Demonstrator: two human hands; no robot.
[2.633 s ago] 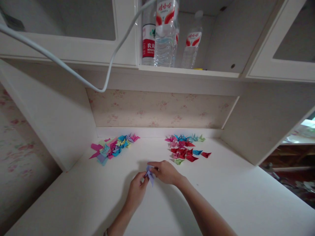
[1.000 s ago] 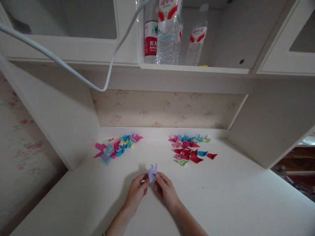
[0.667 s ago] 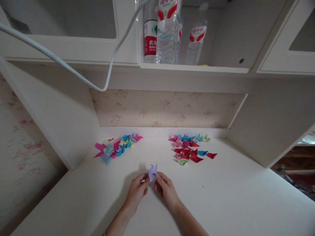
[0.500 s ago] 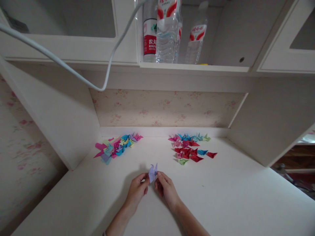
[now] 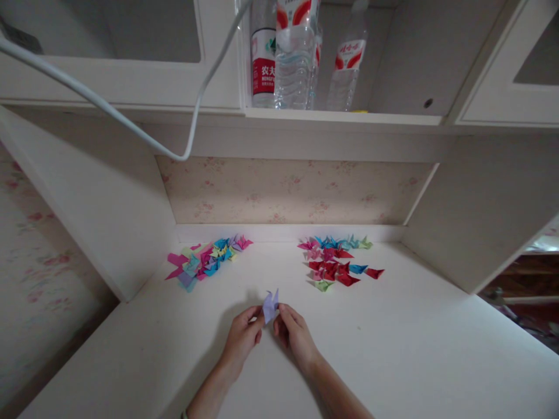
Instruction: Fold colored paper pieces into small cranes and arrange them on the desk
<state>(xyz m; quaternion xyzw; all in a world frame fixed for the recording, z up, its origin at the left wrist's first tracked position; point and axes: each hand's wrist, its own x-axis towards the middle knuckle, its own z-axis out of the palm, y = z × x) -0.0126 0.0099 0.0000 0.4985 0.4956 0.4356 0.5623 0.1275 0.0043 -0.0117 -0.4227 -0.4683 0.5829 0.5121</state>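
A lavender paper crane (image 5: 269, 307) is held between my two hands, a little above the white tabletop (image 5: 393, 361). My left hand (image 5: 245, 333) pinches its left side between thumb and fingers. My right hand (image 5: 293, 330) has thumb and forefinger closed on its right edge, with the other fingers curled under. The crane's pointed tips stick upward, and its lower part is partly hidden by my fingers. Beyond my hands, a heap of colourful folded papers (image 5: 203, 262) lies at the back left. Rows of paper cranes (image 5: 329, 269), many of them red, lie at the back right.
Above the table hangs a white cabinet shelf (image 5: 345, 118) holding several plastic bottles (image 5: 293, 70). A white bent cable or arm (image 5: 126, 122) crosses in front at the upper left. White side panels (image 5: 476, 215) flank the table, and a floral wall (image 5: 283, 189) stands behind.
The view has shifted very slightly. My hands keep almost the same grip, and the lavender crane looks turned a touch, its right wing showing less shadow.
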